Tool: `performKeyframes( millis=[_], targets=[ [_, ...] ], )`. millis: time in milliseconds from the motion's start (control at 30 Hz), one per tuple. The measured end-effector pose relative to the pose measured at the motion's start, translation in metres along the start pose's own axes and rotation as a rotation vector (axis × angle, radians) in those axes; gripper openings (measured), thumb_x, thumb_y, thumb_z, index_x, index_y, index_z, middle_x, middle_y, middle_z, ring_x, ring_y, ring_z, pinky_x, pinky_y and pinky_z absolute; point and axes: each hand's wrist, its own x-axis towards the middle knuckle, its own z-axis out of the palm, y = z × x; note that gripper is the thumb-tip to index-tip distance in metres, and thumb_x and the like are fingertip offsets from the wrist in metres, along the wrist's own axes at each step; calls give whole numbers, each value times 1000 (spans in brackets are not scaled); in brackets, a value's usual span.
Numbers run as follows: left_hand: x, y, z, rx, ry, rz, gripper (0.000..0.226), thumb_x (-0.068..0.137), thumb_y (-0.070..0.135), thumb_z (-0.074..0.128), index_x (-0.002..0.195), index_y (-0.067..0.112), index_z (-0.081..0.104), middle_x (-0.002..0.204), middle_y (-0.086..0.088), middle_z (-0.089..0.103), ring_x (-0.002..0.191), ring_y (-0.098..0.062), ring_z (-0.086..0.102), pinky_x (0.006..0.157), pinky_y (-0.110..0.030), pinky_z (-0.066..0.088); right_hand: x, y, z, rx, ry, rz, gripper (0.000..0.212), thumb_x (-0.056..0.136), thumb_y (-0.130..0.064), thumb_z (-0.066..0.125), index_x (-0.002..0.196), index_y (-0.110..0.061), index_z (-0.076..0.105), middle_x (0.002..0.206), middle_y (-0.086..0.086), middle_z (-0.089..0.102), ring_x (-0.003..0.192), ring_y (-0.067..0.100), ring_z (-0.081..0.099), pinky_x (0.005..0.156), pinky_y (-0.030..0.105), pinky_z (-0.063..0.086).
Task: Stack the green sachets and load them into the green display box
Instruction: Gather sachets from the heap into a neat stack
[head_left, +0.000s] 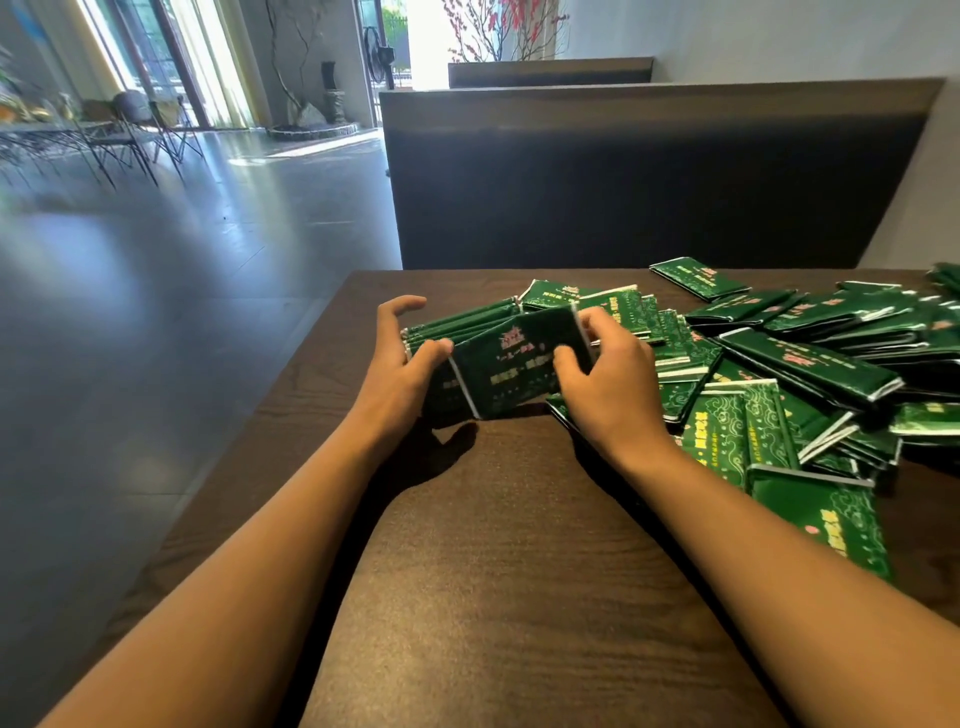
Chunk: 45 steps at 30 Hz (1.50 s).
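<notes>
Head view: two bare forearms reach over the dark wood-grain desk (519, 571), and the left hand (400, 374) and right hand (602, 384) together grasp a stack of green sachets (511, 364) just above the desk, left thumb pressed on its near face, right fingers curled over its far end. To the right, a loose heap of green sachets (810, 374) lies spread over the desk, some overlapping, some printed-side up. Beyond the desk stands a dark booth backrest (649, 182); to the left, a grey tiled floor (156, 286).
</notes>
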Motion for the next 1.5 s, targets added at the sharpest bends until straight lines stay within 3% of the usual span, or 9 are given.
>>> performKeyframes(
  millis=[100, 200, 367, 500, 633, 733, 1000, 1167, 1500],
  targets=[
    [-3, 1, 4, 167, -30, 116, 73, 86, 41, 75, 142, 38, 28, 122, 2, 57, 100, -16, 72, 79, -33, 63, 0, -3, 0, -94, 2, -68, 13, 92, -17, 67, 102, -23, 59, 89, -7, 66, 81, 14, 64, 66, 31, 55],
    [0, -3, 6, 350, -21, 208, 84, 82, 24, 86, 142, 38, 30, 118, 11, 55, 107, -8, 64, 88, -27, 58, 0, -3, 1, -169, -38, -113, 13, 92, -21, 69, 102, -21, 62, 88, -4, 68, 80, 18, 64, 66, 32, 52],
    [3, -6, 3, 370, 33, 221, 81, 82, 10, 84, 140, 39, 34, 117, 11, 58, 108, -8, 63, 92, -35, 59, 1, -2, 2, -267, -56, -176, 14, 91, -23, 68, 103, -18, 65, 99, -2, 64, 93, 22, 59, 77, 37, 50],
    [3, -6, 2, 342, 68, 204, 85, 79, 15, 87, 140, 41, 34, 117, 14, 58, 108, -7, 63, 93, -38, 60, 5, -1, -5, -517, -50, -141, 40, 91, -32, 62, 129, -18, 60, 125, 3, 58, 116, 26, 50, 96, 41, 42],
    [2, -6, 2, 325, 65, 185, 88, 77, 21, 89, 140, 44, 32, 122, 13, 57, 113, -9, 62, 96, -42, 59, 7, 2, -13, -801, -229, 37, 66, 95, -41, 54, 153, -16, 34, 161, 17, 27, 150, 39, 17, 119, 52, 19],
    [3, -5, 2, 334, 63, 182, 86, 78, 19, 88, 139, 44, 33, 127, 5, 58, 117, -14, 62, 98, -43, 58, 5, 5, -15, -885, -396, 147, 71, 101, -46, 43, 160, -19, 15, 167, 22, 5, 153, 45, -4, 124, 57, 1],
    [5, -8, -1, 325, 92, 166, 80, 79, 15, 87, 137, 42, 38, 127, 1, 61, 118, -19, 64, 94, -49, 60, 6, 5, -10, -906, -309, 54, 49, 95, -34, 53, 137, -11, 51, 148, 14, 35, 144, 34, 26, 121, 55, 17],
    [6, -9, 0, 324, 89, 158, 79, 80, 14, 86, 137, 41, 38, 127, 1, 61, 117, -19, 63, 93, -48, 61, 9, 8, -8, -892, -337, 70, 60, 94, -23, 56, 148, -13, 35, 161, 17, 29, 153, 37, 16, 124, 55, 12],
    [6, -8, 0, 334, 145, 183, 75, 81, 9, 85, 138, 34, 42, 114, 15, 60, 108, -11, 65, 92, -44, 61, 5, 8, -11, -911, -278, -40, 38, 90, -22, 57, 128, -24, 60, 137, 4, 50, 131, 34, 37, 112, 52, 23]
  ],
)
